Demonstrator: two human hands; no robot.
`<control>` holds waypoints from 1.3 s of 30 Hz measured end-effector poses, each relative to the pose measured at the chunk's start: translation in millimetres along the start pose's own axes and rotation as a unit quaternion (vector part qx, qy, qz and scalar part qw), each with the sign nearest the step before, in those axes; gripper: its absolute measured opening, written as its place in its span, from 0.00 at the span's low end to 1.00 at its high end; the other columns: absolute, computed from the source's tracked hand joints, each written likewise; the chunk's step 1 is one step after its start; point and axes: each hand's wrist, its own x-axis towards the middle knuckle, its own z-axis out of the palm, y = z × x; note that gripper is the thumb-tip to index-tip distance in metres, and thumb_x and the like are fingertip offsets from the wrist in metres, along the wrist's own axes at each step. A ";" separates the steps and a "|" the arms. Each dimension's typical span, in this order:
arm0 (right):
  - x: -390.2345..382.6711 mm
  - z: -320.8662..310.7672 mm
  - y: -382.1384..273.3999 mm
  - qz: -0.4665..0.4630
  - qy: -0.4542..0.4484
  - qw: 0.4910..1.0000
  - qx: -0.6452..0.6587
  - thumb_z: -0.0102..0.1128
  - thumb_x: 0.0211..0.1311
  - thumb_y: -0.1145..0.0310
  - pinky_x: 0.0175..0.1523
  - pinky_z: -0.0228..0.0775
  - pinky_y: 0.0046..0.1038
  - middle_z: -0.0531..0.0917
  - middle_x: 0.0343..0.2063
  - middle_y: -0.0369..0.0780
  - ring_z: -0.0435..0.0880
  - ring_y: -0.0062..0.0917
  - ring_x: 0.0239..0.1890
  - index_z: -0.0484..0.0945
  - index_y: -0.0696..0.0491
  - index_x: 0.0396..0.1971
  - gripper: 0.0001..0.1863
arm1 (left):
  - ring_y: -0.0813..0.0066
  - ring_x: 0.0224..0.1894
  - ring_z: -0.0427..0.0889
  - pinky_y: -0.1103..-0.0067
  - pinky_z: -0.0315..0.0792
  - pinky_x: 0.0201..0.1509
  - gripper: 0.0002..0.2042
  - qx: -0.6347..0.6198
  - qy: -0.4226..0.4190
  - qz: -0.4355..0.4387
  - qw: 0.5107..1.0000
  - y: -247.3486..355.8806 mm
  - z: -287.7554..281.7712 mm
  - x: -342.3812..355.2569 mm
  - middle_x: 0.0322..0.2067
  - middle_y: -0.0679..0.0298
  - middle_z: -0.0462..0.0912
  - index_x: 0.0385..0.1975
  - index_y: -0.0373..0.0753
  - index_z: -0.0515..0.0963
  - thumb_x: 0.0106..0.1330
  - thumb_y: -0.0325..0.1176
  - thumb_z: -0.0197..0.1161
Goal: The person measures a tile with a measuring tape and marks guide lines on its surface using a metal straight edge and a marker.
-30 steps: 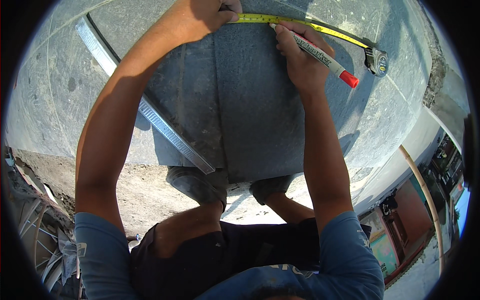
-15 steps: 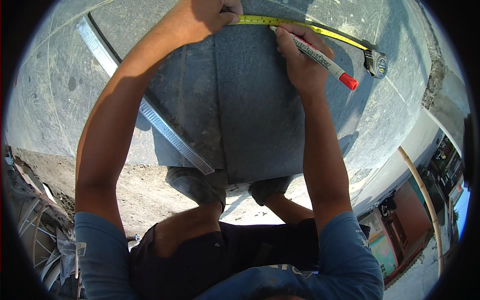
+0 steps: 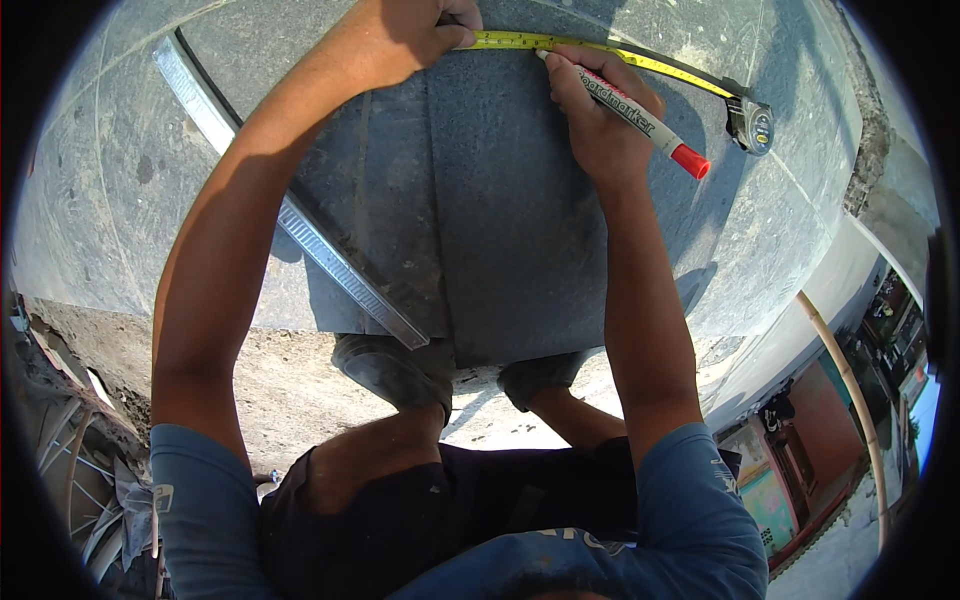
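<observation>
Left hand (image 3: 415, 35) sits at the top of the head view, fingers curled closed and pressing the near end of a yellow tape measure blade (image 3: 600, 52) down onto a dark grey sheet (image 3: 500, 220). Off to the left of that forearm, a long metal straightedge (image 3: 290, 215) lies diagonally — its upper end out on the pale concrete ground (image 3: 90, 200), its lower end resting on the sheet's near left corner, close to the person's worn shoes (image 3: 395, 370). The blade runs rightward from the left hand across the far part of the sheet, passing just behind the right hand (image 3: 600, 120). This hand is closed around a white marker with a red cap (image 3: 625, 105), held slanted, its writing end up against the tape's edge and the red cap pointing down and to the right. Farther right, the blade ends in the tape measure's case (image 3: 752, 125) — a small silvery housing lying on the concrete just past the sheet's right edge, well apart from either hand.
</observation>
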 end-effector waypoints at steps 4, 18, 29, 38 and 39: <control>0.9 -2.3 -1.0 -0.014 -0.004 1.000 -0.006 0.74 0.55 0.63 0.35 0.77 0.23 0.87 0.23 0.39 0.86 0.20 0.25 0.87 0.54 0.31 0.10 | 0.58 0.26 0.82 0.69 0.74 0.33 0.04 -0.011 0.016 0.001 1.000 0.3 1.6 -1.5 0.24 0.48 0.81 0.25 0.30 0.79 0.56 0.25 0.62; 46.7 -135.4 43.8 -0.099 0.093 0.919 -0.371 0.67 0.63 0.48 0.57 0.75 0.31 0.86 0.45 0.44 0.85 0.34 0.48 0.81 0.48 0.54 0.25 | 0.65 0.37 0.84 0.70 0.76 0.45 0.11 0.103 -0.012 -0.054 0.993 -18.2 4.2 -8.2 0.37 0.58 0.86 0.41 0.39 0.86 0.67 0.39 0.66; 50.1 -229.2 55.7 -0.186 -0.066 0.896 -0.397 0.70 0.61 0.63 0.60 0.73 0.33 0.86 0.45 0.38 0.82 0.35 0.51 0.82 0.47 0.49 0.17 | 0.60 0.40 0.84 0.70 0.76 0.46 0.12 0.007 -0.082 -0.195 0.977 78.1 -42.7 -22.5 0.38 0.51 0.86 0.40 0.34 0.82 0.59 0.34 0.69; -85.9 -247.6 4.1 -0.185 -0.276 0.881 -0.336 0.69 0.59 0.71 0.46 0.76 0.37 0.84 0.38 0.41 0.83 0.35 0.45 0.84 0.50 0.43 0.12 | 0.68 0.38 0.77 0.72 0.70 0.46 0.03 0.020 -0.083 -0.158 0.984 150.0 50.3 -208.2 0.33 0.63 0.80 0.33 0.38 0.82 0.63 0.28 0.67; -104.7 -244.6 -1.1 -0.123 -0.284 0.887 -0.343 0.69 0.58 0.71 0.45 0.75 0.38 0.83 0.36 0.40 0.82 0.36 0.45 0.83 0.51 0.42 0.11 | 0.65 0.40 0.77 0.70 0.69 0.48 0.03 0.015 -0.090 -0.162 0.983 160.5 64.9 -221.8 0.33 0.63 0.81 0.33 0.39 0.83 0.61 0.27 0.67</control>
